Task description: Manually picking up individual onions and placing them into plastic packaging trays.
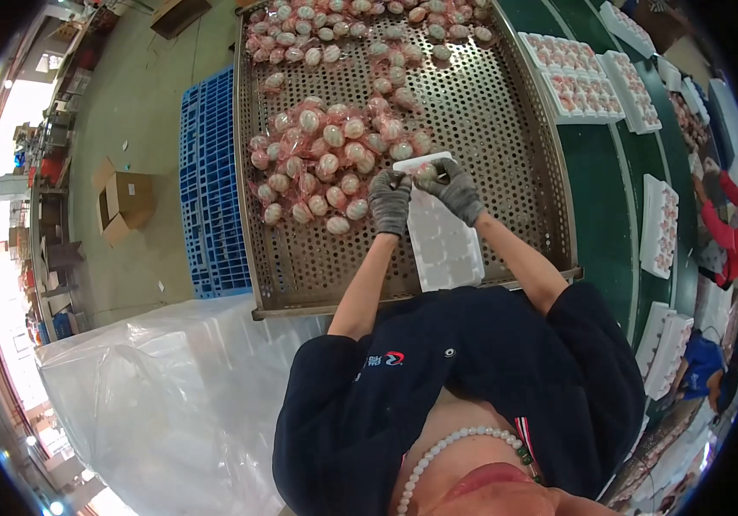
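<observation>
A long white foam egg tray (445, 242) with rows of hollows lies in the perforated metal tray table (465, 122), right in front of me. At its far end, my right hand (456, 192), in a grey knit glove, grips an egg-shaped item in clear and pink film (425, 173). My left hand (389, 201), gloved the same way, is bent at the foam tray's left edge. Its fingertips curl inward, and whether they pinch anything is unclear. Many similar wrapped egg-shaped items (333, 135) lie heaped to the left of my hands, and more gather at the far end.
Raised metal sides (539, 129) border the table. Filled foam trays (585, 97) stand on a green conveyor belt (591, 193) at right, with people working beyond. A blue plastic pallet (211, 187), an open cardboard box (127, 200) and a plastic-covered stack (169, 387) are at left.
</observation>
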Demonstrator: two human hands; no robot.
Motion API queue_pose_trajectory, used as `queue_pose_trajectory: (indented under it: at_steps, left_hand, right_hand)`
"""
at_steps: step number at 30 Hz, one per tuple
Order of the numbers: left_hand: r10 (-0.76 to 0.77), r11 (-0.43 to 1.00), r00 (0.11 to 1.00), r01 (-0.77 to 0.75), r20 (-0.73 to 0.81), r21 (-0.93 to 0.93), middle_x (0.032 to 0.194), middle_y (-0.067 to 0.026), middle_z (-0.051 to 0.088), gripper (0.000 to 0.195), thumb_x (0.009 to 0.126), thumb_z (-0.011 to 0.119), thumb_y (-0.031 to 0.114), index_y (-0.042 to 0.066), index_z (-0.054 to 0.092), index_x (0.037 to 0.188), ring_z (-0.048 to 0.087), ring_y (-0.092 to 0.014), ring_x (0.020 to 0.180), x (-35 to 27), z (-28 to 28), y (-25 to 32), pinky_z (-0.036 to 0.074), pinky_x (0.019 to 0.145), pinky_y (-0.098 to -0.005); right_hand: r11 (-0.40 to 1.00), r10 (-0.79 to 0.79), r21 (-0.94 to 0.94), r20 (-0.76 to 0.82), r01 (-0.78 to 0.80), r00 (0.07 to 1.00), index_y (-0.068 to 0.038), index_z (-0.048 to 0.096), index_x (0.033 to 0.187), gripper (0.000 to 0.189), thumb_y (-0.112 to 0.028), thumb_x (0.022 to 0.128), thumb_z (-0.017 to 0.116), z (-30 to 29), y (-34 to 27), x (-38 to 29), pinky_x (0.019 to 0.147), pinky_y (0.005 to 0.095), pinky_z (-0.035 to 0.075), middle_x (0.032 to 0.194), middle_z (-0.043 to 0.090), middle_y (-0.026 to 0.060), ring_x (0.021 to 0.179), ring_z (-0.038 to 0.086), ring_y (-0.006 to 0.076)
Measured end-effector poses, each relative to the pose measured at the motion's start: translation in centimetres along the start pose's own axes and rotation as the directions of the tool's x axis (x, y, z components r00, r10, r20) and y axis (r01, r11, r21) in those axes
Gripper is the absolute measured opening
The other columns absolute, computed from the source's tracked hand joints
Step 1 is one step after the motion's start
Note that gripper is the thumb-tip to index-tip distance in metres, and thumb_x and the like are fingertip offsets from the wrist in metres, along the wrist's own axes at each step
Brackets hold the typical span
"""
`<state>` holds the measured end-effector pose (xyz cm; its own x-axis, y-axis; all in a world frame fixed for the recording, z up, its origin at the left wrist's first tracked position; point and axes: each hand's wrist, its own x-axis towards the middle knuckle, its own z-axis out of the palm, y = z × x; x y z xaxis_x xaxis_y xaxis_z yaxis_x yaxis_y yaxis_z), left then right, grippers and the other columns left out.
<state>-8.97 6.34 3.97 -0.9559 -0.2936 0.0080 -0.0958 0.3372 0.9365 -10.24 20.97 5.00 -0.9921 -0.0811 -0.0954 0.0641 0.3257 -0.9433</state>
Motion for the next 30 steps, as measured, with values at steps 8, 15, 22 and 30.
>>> queue_pose_trajectory:
  at_steps: [8,15,22,30]
  left_hand:
    - [0.283,0.887,0.957,-0.288,0.067,0.362,0.076,-0.0136,0.051,0.009,0.073,0.052,0.005,-0.001,0.054,0.081,0.05,-0.024,0.069,1.0,1.6,-2.5,0.041,0.062,-0.0342]
    - [0.232,0.918,0.958,-0.273,0.168,0.289,0.08,-0.0144,0.048,0.026,0.07,0.048,-0.002,0.0,0.057,0.094,0.047,-0.028,0.073,-0.2,1.2,-2.2,0.04,0.067,-0.0325]
    - [0.113,0.986,0.992,-0.12,0.063,0.117,0.08,-0.0149,0.054,0.022,0.074,0.049,0.003,0.0,0.057,0.094,0.052,-0.026,0.072,-0.5,2.1,-2.4,0.042,0.067,-0.0328]
    - [0.174,0.919,0.961,-0.237,0.217,0.315,0.088,-0.0164,0.048,0.051,0.062,0.06,0.012,0.0,0.045,0.11,0.049,-0.028,0.075,-0.6,2.6,-2.3,0.042,0.067,-0.0345]
  right_hand:
    - [0.69,-0.373,-0.658,0.034,0.302,0.927,0.001,0.047,0.094,0.05,-0.033,0.064,0.067,1.8,2.5,2.8,0.066,0.0383,0.043,0.088,0.051,0.0199,0.077,0.052,0.0304]
    - [0.806,-0.212,-0.519,0.198,0.286,0.957,-0.003,0.049,0.104,0.051,-0.035,0.067,0.064,0.3,1.3,4.2,0.069,0.0395,0.043,0.09,0.053,0.0182,0.079,0.053,0.0304]
    - [0.684,-0.305,-0.606,0.269,0.407,0.914,-0.006,0.049,0.098,0.034,-0.032,0.077,0.051,0.7,0.3,3.9,0.068,0.0414,0.042,0.086,0.052,0.0169,0.079,0.05,0.0343]
    - [0.711,-0.151,-0.578,0.431,0.4,0.89,-0.003,0.052,0.095,0.042,-0.029,0.065,0.063,-0.5,0.9,7.1,0.064,0.0386,0.044,0.081,0.055,0.0182,0.071,0.055,0.0306]
